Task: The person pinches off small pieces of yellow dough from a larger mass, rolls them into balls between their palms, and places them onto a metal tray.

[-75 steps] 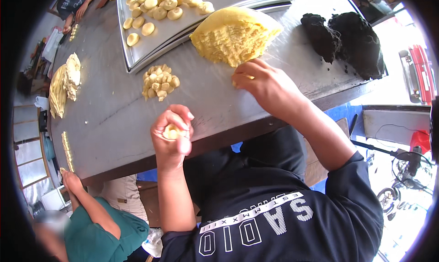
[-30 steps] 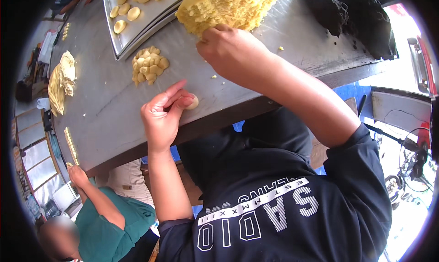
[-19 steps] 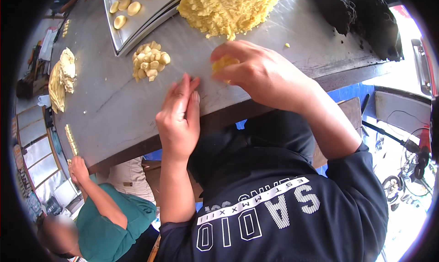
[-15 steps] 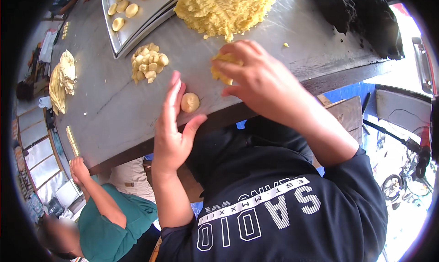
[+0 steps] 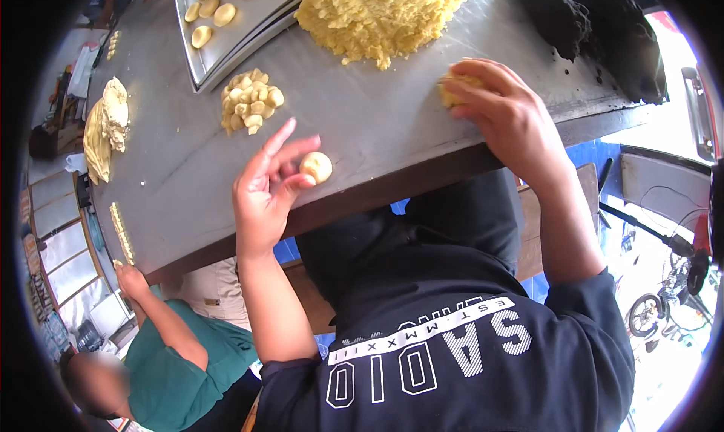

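Your left hand [image 5: 268,187]: fingers loosely spread, thumb against the pale dough ball [image 5: 317,167] by the near edge of the worktop [image 5: 362,123]; cannot tell if it truly grips. Ball looks light, soft, easily dented; best held at its sides by fingertips. Your right hand [image 5: 509,108] is curled round a yellow lump [image 5: 450,94], probably crumbly: cup it, don't pinch. Further out: small dough pieces [image 5: 253,100], then the yellow mound [image 5: 381,17] beside the metal tray [image 5: 207,66]
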{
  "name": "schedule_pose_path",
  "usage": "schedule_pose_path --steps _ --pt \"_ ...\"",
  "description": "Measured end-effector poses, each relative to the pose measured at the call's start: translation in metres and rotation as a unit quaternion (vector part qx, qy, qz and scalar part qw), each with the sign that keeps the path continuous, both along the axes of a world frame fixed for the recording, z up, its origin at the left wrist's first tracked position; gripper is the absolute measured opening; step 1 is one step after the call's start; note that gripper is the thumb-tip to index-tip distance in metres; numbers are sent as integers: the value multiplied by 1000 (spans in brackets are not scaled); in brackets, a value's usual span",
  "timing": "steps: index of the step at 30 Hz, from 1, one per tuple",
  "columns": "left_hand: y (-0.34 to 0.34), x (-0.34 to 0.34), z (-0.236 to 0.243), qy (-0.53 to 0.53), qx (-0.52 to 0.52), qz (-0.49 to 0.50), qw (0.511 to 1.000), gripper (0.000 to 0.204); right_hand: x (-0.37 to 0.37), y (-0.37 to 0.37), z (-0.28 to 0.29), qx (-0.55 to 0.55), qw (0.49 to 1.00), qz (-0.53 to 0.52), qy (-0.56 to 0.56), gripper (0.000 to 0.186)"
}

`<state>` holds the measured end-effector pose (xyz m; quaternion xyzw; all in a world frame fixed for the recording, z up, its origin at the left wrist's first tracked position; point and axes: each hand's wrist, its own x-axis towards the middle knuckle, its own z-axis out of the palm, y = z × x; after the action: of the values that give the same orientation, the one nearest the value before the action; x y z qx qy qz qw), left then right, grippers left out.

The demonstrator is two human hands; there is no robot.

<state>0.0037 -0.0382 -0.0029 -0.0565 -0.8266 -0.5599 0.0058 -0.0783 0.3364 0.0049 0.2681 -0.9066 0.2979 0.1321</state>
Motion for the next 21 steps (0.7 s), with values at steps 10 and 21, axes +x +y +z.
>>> schedule_pose_path --steps 10,21 --pt "22 13 -5 12 -16 84 996 38 -23 -68 11 107 985 64 117 25" --pt "70 24 8 157 -195 114 961 52 -22 -57 12 85 992 50 80 28"
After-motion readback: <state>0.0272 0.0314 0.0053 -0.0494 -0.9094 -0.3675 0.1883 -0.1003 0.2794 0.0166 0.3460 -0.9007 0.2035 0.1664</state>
